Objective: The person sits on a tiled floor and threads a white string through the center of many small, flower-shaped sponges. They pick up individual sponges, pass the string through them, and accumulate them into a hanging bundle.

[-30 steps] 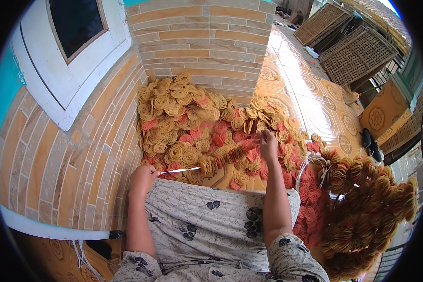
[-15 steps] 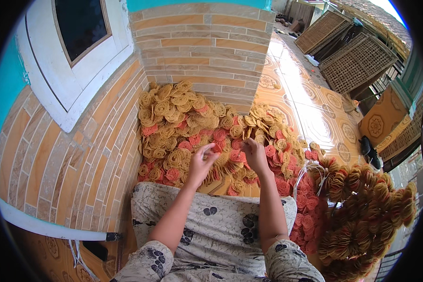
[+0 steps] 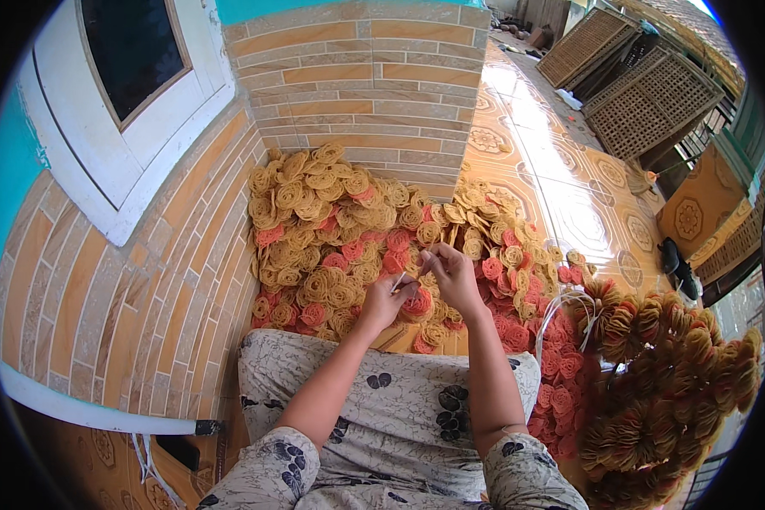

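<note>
My left hand (image 3: 385, 303) is closed, with a short thin white string (image 3: 397, 282) showing at its fingertips. Close beside it, my right hand (image 3: 452, 276) is pinched; whatever lies between its fingers is too small to name. Just below and between both hands sits a red rosette (image 3: 416, 302), seemingly at the end of a row of threaded ones; its link to the string is unclear. A deep heap of flat, lacy, noodle-like rosettes, mostly tan (image 3: 327, 289) with some pinkish red (image 3: 313, 316), spreads in front of my lap.
Strung bundles of tan and red rosettes (image 3: 654, 399) lie at the right, beside a loop of white string (image 3: 552, 310) and red rosettes (image 3: 557, 387). A tiled wall (image 3: 357, 102) stands behind the heap. Woven racks (image 3: 650, 102) and a black shoe (image 3: 678, 270) are farther right.
My left hand has moved right and slightly down, and the red rosette at its fingertips is gone from there. My right hand has shifted slightly left, and the white string now shows.
</note>
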The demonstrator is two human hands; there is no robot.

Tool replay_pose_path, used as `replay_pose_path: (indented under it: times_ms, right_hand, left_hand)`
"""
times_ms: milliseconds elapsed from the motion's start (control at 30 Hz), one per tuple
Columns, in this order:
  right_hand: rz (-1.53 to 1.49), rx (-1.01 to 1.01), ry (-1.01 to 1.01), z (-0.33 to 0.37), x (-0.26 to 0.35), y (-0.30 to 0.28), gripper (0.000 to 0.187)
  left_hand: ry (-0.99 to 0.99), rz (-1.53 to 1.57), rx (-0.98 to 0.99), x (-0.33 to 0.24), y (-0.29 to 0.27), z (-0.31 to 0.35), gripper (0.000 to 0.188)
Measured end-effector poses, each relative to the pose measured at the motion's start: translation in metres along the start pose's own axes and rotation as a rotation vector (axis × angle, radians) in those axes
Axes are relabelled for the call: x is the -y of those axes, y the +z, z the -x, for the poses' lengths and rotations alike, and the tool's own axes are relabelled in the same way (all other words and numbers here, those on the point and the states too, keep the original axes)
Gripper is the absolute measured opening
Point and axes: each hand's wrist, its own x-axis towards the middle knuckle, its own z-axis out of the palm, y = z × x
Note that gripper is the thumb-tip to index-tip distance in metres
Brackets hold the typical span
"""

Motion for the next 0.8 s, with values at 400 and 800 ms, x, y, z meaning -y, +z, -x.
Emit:
replay_pose_path:
  times_ms: [400,800]
  right_hand:
    - [0.734,0.371,-0.331,0.013,-0.065,0.15,0.046]
    - [1.103,0.65,-0.419,0.015,-0.095,0.206,0.065]
  left_hand:
    - [0.153,-0.071,-0.543,-0.154,-0.214,0.104,0.014]
    - [0.006,0.052,-0.625,-0.155,-0.252,0.16,0.018]
